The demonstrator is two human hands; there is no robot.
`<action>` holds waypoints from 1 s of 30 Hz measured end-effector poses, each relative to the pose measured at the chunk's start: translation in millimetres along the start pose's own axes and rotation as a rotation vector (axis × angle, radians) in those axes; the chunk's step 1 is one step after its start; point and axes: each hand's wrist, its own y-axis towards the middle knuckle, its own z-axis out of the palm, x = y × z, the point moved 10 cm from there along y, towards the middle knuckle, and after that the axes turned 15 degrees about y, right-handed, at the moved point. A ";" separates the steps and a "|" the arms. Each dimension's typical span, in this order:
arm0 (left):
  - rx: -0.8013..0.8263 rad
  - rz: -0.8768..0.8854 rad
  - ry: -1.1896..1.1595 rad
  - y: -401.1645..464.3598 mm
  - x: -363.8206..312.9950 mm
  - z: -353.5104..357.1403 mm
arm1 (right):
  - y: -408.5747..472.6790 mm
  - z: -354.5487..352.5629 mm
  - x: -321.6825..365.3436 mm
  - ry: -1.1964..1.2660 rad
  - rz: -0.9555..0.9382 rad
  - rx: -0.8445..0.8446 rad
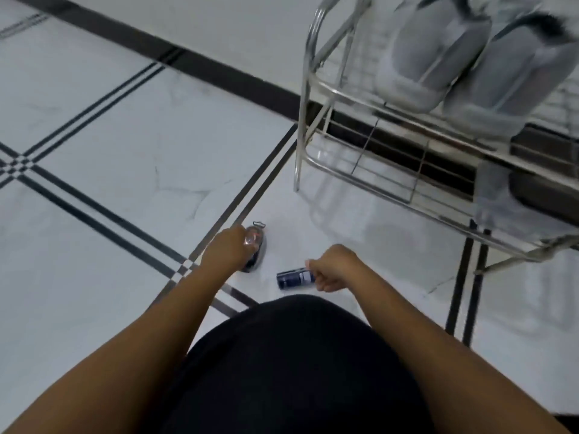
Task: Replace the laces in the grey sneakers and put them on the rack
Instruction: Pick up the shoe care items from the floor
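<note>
Grey sneakers [470, 54] are sitting side by side on the top shelf of the chrome wire rack [316, 86] in the upper right of the frame, blurred, so you cannot make out their laces. Your left hand [227, 250] is reaching down at lower centre, its fingers curling around a small dark object with a clear top [255, 245] lying on the white marble floor [109, 136]; what that object is cannot be told. Your right hand [333, 266] is hanging just to the right of it with fingers folded in; they are touching the end of a dark blue can [294, 278] lying on its side, but whether they are gripping it cannot be told. Dark clothing [297, 364] is filling the bottom centre between your forearms.
</note>
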 end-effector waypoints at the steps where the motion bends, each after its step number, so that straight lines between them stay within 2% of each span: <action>1: -0.009 -0.019 -0.003 6.6 7.1 13.2 | 13.3 11.0 -19.7 0.061 0.052 -0.011; 5: -0.095 -0.037 -0.024 28.0 19.1 38.8 | 46.2 38.1 -71.6 0.466 0.214 -0.102; 9: -0.104 -0.061 0.002 42.6 19.0 58.3 | 68.8 50.0 -91.6 0.605 0.265 -0.118; 16: -0.129 -0.075 0.077 45.2 20.4 66.7 | 71.5 64.4 -85.0 1.019 0.280 -0.066; 19: -0.093 -0.031 0.106 43.1 19.7 71.2 | 69.6 62.0 -82.6 0.990 0.237 -0.093; 22: -0.116 -0.010 0.074 37.2 19.4 68.5 | 61.7 46.3 -73.2 0.790 0.130 -0.176; 26: -0.170 -0.021 -0.021 19.5 13.7 47.7 | 32.2 11.8 -26.4 0.392 -0.197 -0.267; 30: -0.246 0.056 -0.139 -8.4 -6.7 0.8 | -18.9 -17.1 16.6 0.336 -0.444 -0.290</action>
